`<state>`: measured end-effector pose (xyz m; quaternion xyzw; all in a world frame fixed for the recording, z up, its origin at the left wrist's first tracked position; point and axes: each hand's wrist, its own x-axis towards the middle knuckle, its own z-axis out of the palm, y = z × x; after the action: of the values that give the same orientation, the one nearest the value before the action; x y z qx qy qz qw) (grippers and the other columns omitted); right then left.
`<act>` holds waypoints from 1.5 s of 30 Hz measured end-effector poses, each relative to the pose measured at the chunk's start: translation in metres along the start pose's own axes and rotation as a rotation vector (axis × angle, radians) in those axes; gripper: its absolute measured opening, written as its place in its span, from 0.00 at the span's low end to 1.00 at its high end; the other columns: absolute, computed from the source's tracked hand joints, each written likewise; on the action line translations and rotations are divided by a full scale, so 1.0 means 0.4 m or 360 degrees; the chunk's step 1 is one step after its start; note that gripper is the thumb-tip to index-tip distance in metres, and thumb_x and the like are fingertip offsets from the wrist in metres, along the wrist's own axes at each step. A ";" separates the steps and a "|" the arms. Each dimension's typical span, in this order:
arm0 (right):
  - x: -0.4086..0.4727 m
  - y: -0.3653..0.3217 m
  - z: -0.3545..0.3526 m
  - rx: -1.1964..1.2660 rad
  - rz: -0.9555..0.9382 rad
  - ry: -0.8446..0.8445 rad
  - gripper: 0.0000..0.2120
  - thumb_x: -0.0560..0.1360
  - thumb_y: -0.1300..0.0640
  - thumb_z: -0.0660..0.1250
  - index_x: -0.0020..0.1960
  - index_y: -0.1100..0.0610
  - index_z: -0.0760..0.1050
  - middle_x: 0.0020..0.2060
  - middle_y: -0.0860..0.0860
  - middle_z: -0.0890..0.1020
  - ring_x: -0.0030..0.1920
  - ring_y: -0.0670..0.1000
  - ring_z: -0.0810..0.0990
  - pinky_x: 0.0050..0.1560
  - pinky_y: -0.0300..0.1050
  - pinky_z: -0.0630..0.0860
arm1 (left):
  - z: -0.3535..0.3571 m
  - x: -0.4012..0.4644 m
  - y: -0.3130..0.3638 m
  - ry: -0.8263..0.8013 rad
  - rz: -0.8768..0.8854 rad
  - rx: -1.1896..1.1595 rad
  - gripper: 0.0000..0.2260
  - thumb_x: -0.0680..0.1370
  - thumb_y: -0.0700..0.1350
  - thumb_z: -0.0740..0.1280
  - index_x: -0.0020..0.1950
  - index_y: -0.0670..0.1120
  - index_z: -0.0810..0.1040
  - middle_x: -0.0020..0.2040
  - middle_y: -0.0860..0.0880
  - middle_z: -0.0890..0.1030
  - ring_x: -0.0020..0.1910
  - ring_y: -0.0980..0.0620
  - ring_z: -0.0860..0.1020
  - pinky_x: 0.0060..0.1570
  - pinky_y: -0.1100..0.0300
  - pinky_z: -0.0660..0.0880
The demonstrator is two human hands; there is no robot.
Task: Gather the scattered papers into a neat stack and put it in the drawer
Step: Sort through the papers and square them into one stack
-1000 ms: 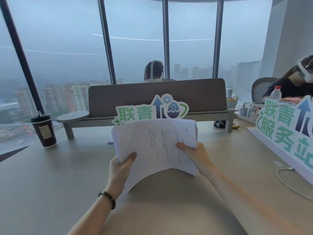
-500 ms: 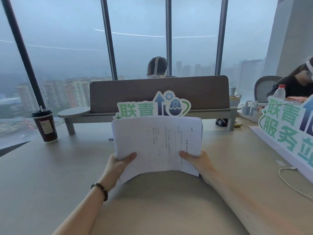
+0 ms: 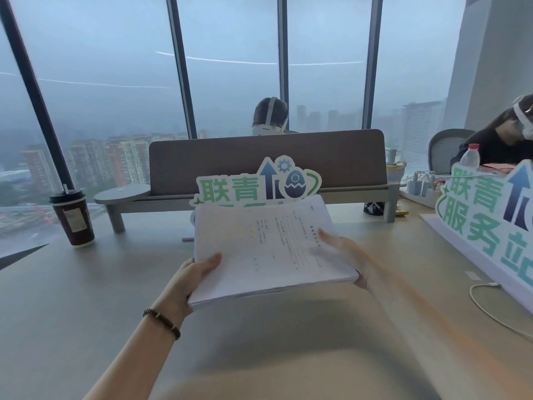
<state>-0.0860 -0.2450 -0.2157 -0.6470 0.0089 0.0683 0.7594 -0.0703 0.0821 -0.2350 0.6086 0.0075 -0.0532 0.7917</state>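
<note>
A thick stack of white printed papers [image 3: 268, 252] is held above the pale desk [image 3: 72, 298] in front of me, tilted nearly flat with its edges roughly even. My left hand [image 3: 191, 280] grips the stack's near left corner, thumb on top. At the right edge my right hand [image 3: 344, 254] holds the stack, thumb on the top sheet and fingers underneath. No drawer is in view.
A dark lidded coffee cup [image 3: 73, 217] stands at the far left. A green and white cut-out sign [image 3: 256, 187] stands behind the papers, a larger one [image 3: 487, 223] at the right with a white cable [image 3: 490, 310]. A grey divider [image 3: 268, 160] crosses the desk; two people sit beyond.
The stack has tipped from nearly upright towards flat and moved slightly right. My right hand has shifted up along the stack's right edge.
</note>
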 end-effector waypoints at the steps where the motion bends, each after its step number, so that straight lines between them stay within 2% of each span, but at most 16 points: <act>1: -0.003 -0.010 -0.002 0.0281 0.0029 -0.0083 0.28 0.77 0.37 0.65 0.66 0.57 0.77 0.59 0.57 0.84 0.58 0.59 0.83 0.60 0.58 0.79 | 0.010 0.002 0.003 0.0006 -0.0011 -0.0055 0.10 0.79 0.40 0.68 0.58 0.37 0.79 0.50 0.40 0.86 0.42 0.43 0.85 0.41 0.52 0.84; 4: -0.015 -0.015 -0.002 0.1113 0.0017 -0.0133 0.38 0.77 0.29 0.56 0.68 0.59 0.74 0.60 0.62 0.82 0.56 0.62 0.84 0.49 0.57 0.83 | 0.052 -0.002 0.003 0.0061 -0.0032 -0.0236 0.10 0.80 0.41 0.67 0.58 0.38 0.79 0.48 0.43 0.86 0.39 0.48 0.85 0.34 0.58 0.82; 6: -0.020 -0.002 0.034 0.1395 -0.0047 -0.0031 0.41 0.74 0.27 0.58 0.68 0.61 0.74 0.62 0.64 0.81 0.60 0.65 0.81 0.59 0.64 0.78 | 0.099 -0.012 -0.002 0.0181 0.0034 -0.0369 0.08 0.80 0.41 0.67 0.57 0.40 0.79 0.49 0.44 0.85 0.38 0.48 0.85 0.31 0.58 0.81; 8: -0.018 0.011 0.102 0.1334 -0.0091 0.0138 0.39 0.72 0.28 0.63 0.64 0.61 0.75 0.59 0.63 0.82 0.60 0.64 0.82 0.62 0.66 0.75 | 0.155 -0.023 -0.012 0.0347 0.0180 -0.0482 0.04 0.80 0.40 0.68 0.54 0.43 0.80 0.49 0.44 0.85 0.41 0.46 0.84 0.33 0.56 0.82; 10: -0.006 0.022 0.178 0.1155 -0.0136 0.0347 0.31 0.73 0.32 0.65 0.60 0.59 0.76 0.53 0.60 0.84 0.52 0.59 0.84 0.52 0.56 0.82 | 0.218 -0.044 -0.028 0.0433 0.0294 -0.0540 0.03 0.80 0.39 0.68 0.52 0.45 0.79 0.50 0.45 0.85 0.44 0.45 0.83 0.40 0.53 0.83; 13: 0.022 0.026 0.238 0.1000 -0.0126 0.0741 0.20 0.79 0.41 0.65 0.61 0.57 0.75 0.49 0.55 0.85 0.44 0.55 0.85 0.35 0.45 0.80 | 0.294 -0.083 -0.058 0.0474 0.0325 -0.0561 0.03 0.80 0.39 0.67 0.53 0.44 0.79 0.48 0.46 0.85 0.45 0.45 0.83 0.48 0.50 0.81; 15: 0.039 0.031 0.233 0.0930 -0.0129 0.0913 0.15 0.81 0.49 0.65 0.62 0.58 0.73 0.51 0.55 0.84 0.46 0.58 0.84 0.38 0.48 0.81 | 0.316 -0.103 -0.072 0.0494 0.0353 -0.0523 0.02 0.80 0.39 0.68 0.52 0.44 0.80 0.50 0.46 0.85 0.47 0.46 0.83 0.52 0.49 0.81; 18: 0.042 0.042 0.207 0.0791 -0.0199 0.0892 0.08 0.82 0.58 0.64 0.60 0.57 0.73 0.56 0.56 0.83 0.49 0.58 0.84 0.51 0.56 0.82 | 0.309 -0.119 -0.074 0.0430 0.0354 -0.0339 0.02 0.78 0.39 0.70 0.50 0.44 0.81 0.50 0.45 0.86 0.49 0.46 0.84 0.55 0.48 0.80; 21: 0.030 0.038 0.167 0.0746 -0.0259 0.0857 0.09 0.81 0.60 0.64 0.61 0.55 0.73 0.54 0.55 0.84 0.47 0.56 0.84 0.47 0.54 0.82 | 0.281 -0.137 -0.049 0.0252 0.0305 -0.0262 0.05 0.76 0.39 0.72 0.51 0.43 0.82 0.52 0.42 0.86 0.49 0.47 0.83 0.53 0.48 0.79; 25: 0.011 0.017 0.114 0.0553 -0.0274 0.0769 0.10 0.81 0.59 0.66 0.62 0.54 0.74 0.52 0.55 0.85 0.48 0.58 0.85 0.49 0.58 0.83 | 0.186 -0.114 0.023 -0.0087 0.0295 -0.0644 0.26 0.78 0.59 0.62 0.68 0.43 0.76 0.61 0.40 0.82 0.58 0.41 0.80 0.62 0.43 0.73; 29: -0.023 -0.018 0.083 0.0397 -0.0427 0.0658 0.09 0.80 0.59 0.66 0.61 0.53 0.76 0.51 0.54 0.86 0.46 0.57 0.86 0.47 0.55 0.84 | 0.099 -0.045 0.094 -0.0364 -0.0046 -0.0423 0.40 0.73 0.67 0.64 0.72 0.35 0.70 0.68 0.35 0.75 0.63 0.36 0.74 0.67 0.41 0.68; 31: -0.041 -0.032 0.081 0.0302 -0.0501 0.0562 0.09 0.81 0.58 0.66 0.60 0.51 0.77 0.49 0.52 0.87 0.46 0.55 0.87 0.45 0.54 0.84 | 0.108 -0.033 0.120 -0.0528 -0.0112 -0.0259 0.36 0.76 0.63 0.66 0.73 0.37 0.69 0.65 0.37 0.76 0.60 0.38 0.76 0.61 0.43 0.73; 33: -0.052 -0.039 0.085 0.0169 -0.0569 0.0508 0.08 0.82 0.58 0.65 0.59 0.49 0.76 0.49 0.50 0.87 0.47 0.54 0.87 0.45 0.53 0.84 | 0.137 -0.035 0.134 -0.0627 -0.0056 -0.0074 0.22 0.78 0.53 0.65 0.67 0.41 0.76 0.59 0.40 0.82 0.54 0.40 0.82 0.51 0.47 0.81; 35: -0.057 -0.042 0.089 0.0034 -0.0644 0.0520 0.07 0.82 0.57 0.64 0.58 0.49 0.76 0.50 0.49 0.87 0.48 0.52 0.87 0.46 0.52 0.84 | 0.160 -0.038 0.133 -0.0593 -0.0025 0.0171 0.14 0.78 0.46 0.66 0.63 0.45 0.78 0.57 0.42 0.85 0.52 0.43 0.85 0.49 0.49 0.82; 41: -0.070 -0.025 0.101 -0.0359 -0.0883 0.0590 0.06 0.82 0.53 0.63 0.59 0.47 0.74 0.53 0.43 0.85 0.52 0.45 0.84 0.52 0.47 0.82 | 0.181 -0.024 0.052 -0.0327 0.0214 0.0315 0.11 0.81 0.38 0.65 0.62 0.43 0.79 0.57 0.42 0.85 0.56 0.40 0.83 0.55 0.44 0.80; 45: -0.093 -0.023 0.128 -0.0011 -0.0866 0.0388 0.08 0.83 0.59 0.62 0.61 0.54 0.74 0.53 0.47 0.86 0.52 0.50 0.86 0.54 0.52 0.82 | 0.222 -0.040 0.003 -0.0069 0.0495 0.0338 0.11 0.81 0.35 0.64 0.55 0.49 0.81 0.48 0.52 0.87 0.47 0.50 0.85 0.44 0.55 0.82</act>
<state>-0.1256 -0.1992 -0.1947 -0.6317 -0.0739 -0.2159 0.7409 -0.0910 -0.0023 -0.2097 0.6812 -0.1093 0.0561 0.7217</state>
